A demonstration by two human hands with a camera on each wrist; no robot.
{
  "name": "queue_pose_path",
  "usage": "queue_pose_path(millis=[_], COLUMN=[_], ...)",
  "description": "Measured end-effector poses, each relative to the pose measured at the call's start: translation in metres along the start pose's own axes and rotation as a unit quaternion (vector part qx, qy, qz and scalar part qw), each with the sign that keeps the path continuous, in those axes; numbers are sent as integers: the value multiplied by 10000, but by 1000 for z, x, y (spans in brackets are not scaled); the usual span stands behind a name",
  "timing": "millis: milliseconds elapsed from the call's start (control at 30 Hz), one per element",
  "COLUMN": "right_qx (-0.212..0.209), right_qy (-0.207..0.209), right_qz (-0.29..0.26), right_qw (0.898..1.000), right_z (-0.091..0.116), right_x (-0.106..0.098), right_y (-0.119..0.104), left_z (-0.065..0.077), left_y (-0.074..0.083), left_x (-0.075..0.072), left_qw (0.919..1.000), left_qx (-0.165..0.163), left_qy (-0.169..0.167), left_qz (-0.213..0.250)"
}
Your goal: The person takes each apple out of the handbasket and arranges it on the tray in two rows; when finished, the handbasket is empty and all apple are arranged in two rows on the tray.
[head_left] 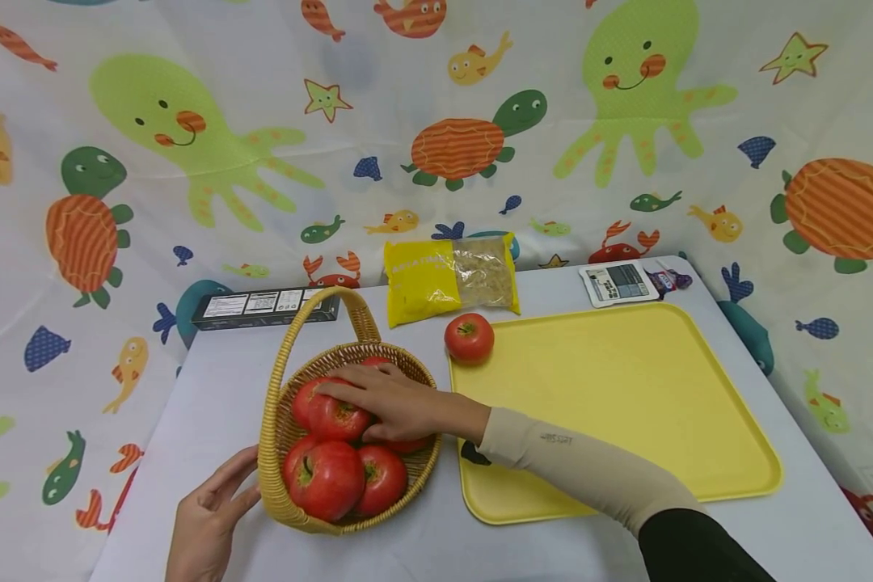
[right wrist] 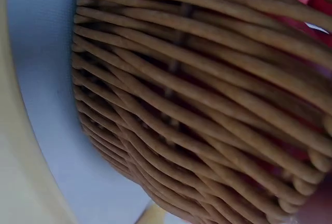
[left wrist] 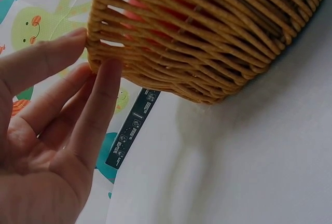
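A wicker basket point(head_left: 425, 477) with a tall arched handle holds several red apples point(head_left: 327, 481). My right hand point(head_left: 407, 404) reaches inside from the right, holding an apple point(head_left: 338, 420) with the index finger and thumb at its sides; the other fingertips are partly hidden among the fruit. My left hand point(head_left: 207, 509) is at the basket's left side, its nearly straight fingers touching the wickerwork point(left wrist: 197, 42) near the edge. In the right wrist view the woven wall point(right wrist: 181, 94) covers most of the picture. One more apple point(head_left: 470, 338) sits by the upper left corner of a yellow tray point(head_left: 596, 388).
Along the back of the white table lie a flat black box point(head_left: 262, 309), a yellow packet point(head_left: 451, 279) with a see-through part, a white pouch point(head_left: 618, 283) and a small purple packet point(head_left: 671, 280). A curtain printed with sea animals point(head_left: 454, 149) hangs behind.
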State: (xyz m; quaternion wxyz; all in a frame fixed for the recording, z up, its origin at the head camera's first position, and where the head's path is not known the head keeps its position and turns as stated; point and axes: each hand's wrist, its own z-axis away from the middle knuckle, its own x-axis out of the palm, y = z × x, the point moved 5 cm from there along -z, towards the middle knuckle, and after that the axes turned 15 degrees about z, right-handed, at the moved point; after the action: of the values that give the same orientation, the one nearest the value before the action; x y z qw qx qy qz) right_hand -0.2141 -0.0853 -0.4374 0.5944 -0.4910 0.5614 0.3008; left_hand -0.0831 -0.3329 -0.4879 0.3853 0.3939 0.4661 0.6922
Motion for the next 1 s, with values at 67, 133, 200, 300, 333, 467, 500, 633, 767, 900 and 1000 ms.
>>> queue_pose_path(millis=[67,133,200,300,333,467,500,633,767,900,1000], right_qx=[0,10,13,65,92,267,322,455,503,774,1074], right_qy=[101,193,293,413,448,488,485,577,811,1046,1279], right_qz=[-17,-99,-210,-396,-441,-466,-473,-614,-963,-1418,-1889], right_qw=[9999,9998,9993,9983,9980,9974,9972,9954,9908,9813,9677], right_z=[-1,-1,-2,-2,-1,1,2,6,9,16,24], right_x=[0,0,-1,-1,-2,-6,-7,-12,-19,-24,-28], right_y=[0,1,2,2,2,1,1,2,4,9,16], left_z=[0,0,1,1,1,0,0,0,0,0,0], left_y=[0,0,0,0,0,0,0,-1,-2,-2,-2], left_x=[0,0,0,1,1,1,1,1,1,-1,-1], left_qw=[10000,10000,10000,10000,10000,10000,10000,10000,10000,9999,9998], left_qx=[2,5,7,5,-2,-17,-22,-51,-76,-45,-19], left_qy=[5,-7,-8,2,10,23,26,18,8,-59,-106], left_qz=[17,43,77,85,84,68,63,53,50,104,145])
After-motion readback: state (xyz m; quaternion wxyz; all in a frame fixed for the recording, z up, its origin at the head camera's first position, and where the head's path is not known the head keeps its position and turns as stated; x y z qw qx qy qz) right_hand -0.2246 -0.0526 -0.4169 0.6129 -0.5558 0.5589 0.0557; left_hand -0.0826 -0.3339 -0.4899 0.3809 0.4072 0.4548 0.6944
